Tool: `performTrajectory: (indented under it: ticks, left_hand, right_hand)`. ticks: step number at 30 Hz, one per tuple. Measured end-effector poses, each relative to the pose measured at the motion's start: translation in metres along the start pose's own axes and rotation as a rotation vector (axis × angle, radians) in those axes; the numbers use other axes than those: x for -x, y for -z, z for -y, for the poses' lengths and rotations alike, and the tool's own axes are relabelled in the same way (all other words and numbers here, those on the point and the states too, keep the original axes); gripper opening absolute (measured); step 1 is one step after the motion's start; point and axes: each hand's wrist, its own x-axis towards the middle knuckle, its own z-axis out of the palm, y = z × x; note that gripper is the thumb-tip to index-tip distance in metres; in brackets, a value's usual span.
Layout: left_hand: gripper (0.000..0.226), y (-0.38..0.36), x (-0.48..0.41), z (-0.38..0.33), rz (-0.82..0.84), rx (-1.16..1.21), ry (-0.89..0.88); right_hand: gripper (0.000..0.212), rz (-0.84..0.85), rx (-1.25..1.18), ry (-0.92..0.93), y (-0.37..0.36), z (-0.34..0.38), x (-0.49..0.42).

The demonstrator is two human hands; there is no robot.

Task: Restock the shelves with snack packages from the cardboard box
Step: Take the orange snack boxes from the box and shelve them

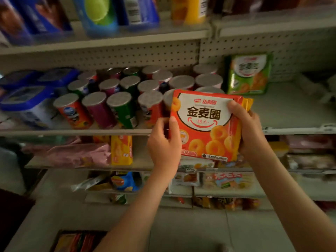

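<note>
Orange-red snack pkg [207, 124], ring pics + white label w/ black characters, upright, front to camera, gripped at side edges by left hand [164, 142] & right hand [249, 128], before mid shelf [291, 113]. Green pkg [248, 74] stands at shelf back. Cardboard box [78, 240] bottom left, pkgs inside.

I am seeing a bare stretch of the middle shelf [291, 110] lying open to the right of the green package [249, 73], which is leaning upright against the pegboard [291, 46]. Left of it, the canisters [118, 106] are crowding the shelf front to back, leaving no gap for a hand. The upper shelf [109, 42] is overhanging them and capping the room above. The orange package [205, 124], which the left hand [163, 144] and right hand [249, 130] are gripping, is hiding the nearest canisters from me. A pale thing [325, 95], too blurred to identify, is sitting at the far right.
</note>
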Motion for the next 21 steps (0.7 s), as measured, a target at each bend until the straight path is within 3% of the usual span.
performTrajectory:
  ticks: [4, 7, 10, 17, 21]
  left_hand:
    - [0.035, -0.066, 0.021, -0.047, 0.102, -0.01, -0.041]
    - [0.04, -0.122, 0.029, -0.081, 0.192, -0.099, -0.024]
    - [0.034, -0.171, 0.029, -0.096, 0.215, -0.198, -0.005]
    - [0.039, -0.228, 0.002, -0.1, 0.208, -0.339, 0.216]
    - [0.029, -0.25, -0.012, -0.087, 0.216, -0.308, 0.296]
  right_hand:
    - [0.04, -0.08, 0.008, 0.059, 0.073, 0.037, -0.02]
    - [0.027, -0.073, 0.082, 0.091, 0.123, 0.067, -0.045]
    - [0.036, -0.032, 0.168, 0.066, 0.16, 0.084, -0.077]
    - [0.031, 0.099, 0.367, -0.033, 0.182, 0.093, -0.151]
    - [0.036, 0.119, 0.474, -0.01, 0.188, 0.083, -0.188]
